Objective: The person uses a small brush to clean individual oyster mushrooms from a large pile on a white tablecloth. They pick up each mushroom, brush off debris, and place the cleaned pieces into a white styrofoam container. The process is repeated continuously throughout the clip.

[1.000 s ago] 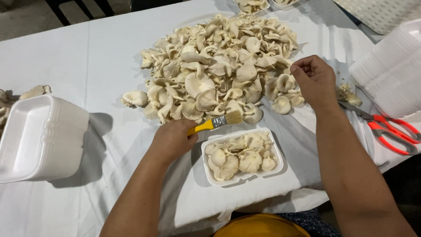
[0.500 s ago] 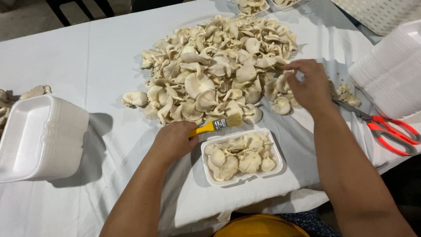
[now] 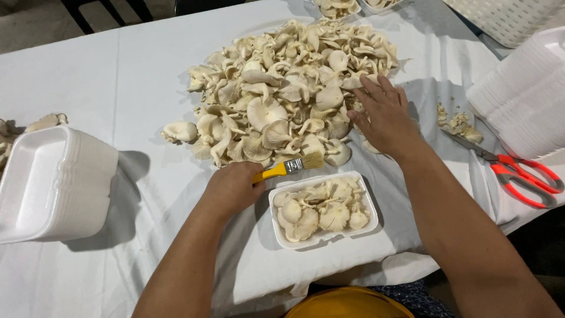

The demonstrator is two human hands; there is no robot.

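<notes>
A big heap of pale oyster mushrooms lies on the white tablecloth. My right hand rests flat on the heap's right edge, fingers spread over the mushrooms, holding nothing that I can see. My left hand grips the yellow handle of a small brush, bristles pointing right, just left of and above a white foam tray. That tray is filled with mushrooms and sits near the table's front edge.
A stack of empty white foam trays stands at the left. Red-handled scissors lie at the right beside mushroom trimmings. More stacked foam trays fill the far right. Other filled trays sit at the top edge.
My right hand has moved from the heap's upper right down and left, and now lies flat on the mushrooms near the tray. The left hand with the brush has stayed put.
</notes>
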